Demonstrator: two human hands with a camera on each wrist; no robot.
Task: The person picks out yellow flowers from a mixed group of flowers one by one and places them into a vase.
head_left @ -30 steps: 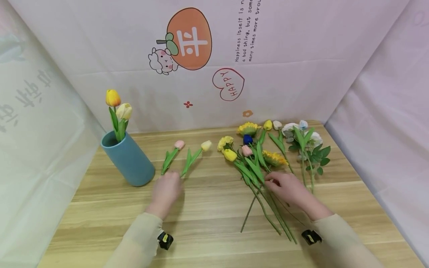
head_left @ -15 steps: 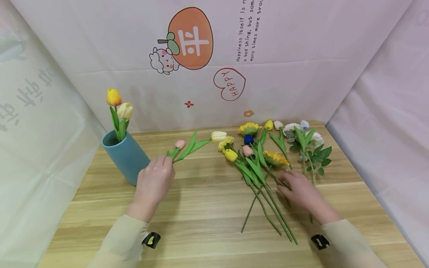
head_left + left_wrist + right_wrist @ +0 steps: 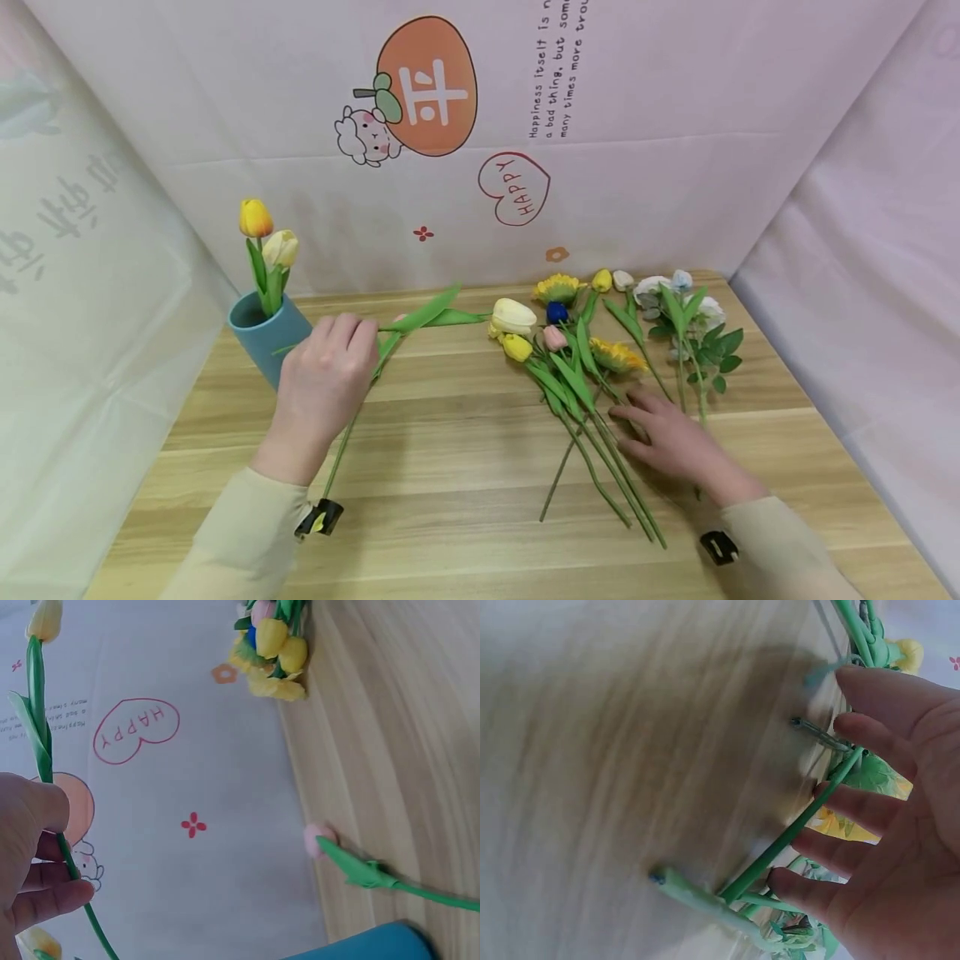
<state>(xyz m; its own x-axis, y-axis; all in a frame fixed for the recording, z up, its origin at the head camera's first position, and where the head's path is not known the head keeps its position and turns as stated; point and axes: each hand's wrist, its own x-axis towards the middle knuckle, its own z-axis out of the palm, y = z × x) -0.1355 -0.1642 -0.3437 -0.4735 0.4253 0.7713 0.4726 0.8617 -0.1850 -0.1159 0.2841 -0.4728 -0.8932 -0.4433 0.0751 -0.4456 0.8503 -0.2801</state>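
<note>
My left hand (image 3: 330, 358) pinches the green stem of a cream tulip (image 3: 513, 317) and holds it level above the table, its bloom pointing right. In the left wrist view the left hand (image 3: 37, 855) grips that stem (image 3: 37, 727) between thumb and fingers. A pink tulip (image 3: 319, 838) lies on the wood below, and its stem (image 3: 345, 442) runs out from under my left hand. My right hand (image 3: 667, 437) rests flat on the stems (image 3: 787, 840) of a flower pile (image 3: 577, 350), fingers spread. A blue vase (image 3: 262, 346) stands just left of my left hand.
The vase holds an orange tulip (image 3: 255, 218) and a pale tulip (image 3: 281, 248). The pile has sunflowers (image 3: 557, 288), a yellow tulip (image 3: 516, 347), a blue bloom (image 3: 555, 312) and white roses (image 3: 652, 287). Printed cloth walls (image 3: 480, 167) enclose the wooden table (image 3: 465, 467) on three sides.
My left hand picked the cream tulip up off the table and raised it, swinging it level beside the vase. My right hand slid a little down and right along the pile's stems.
</note>
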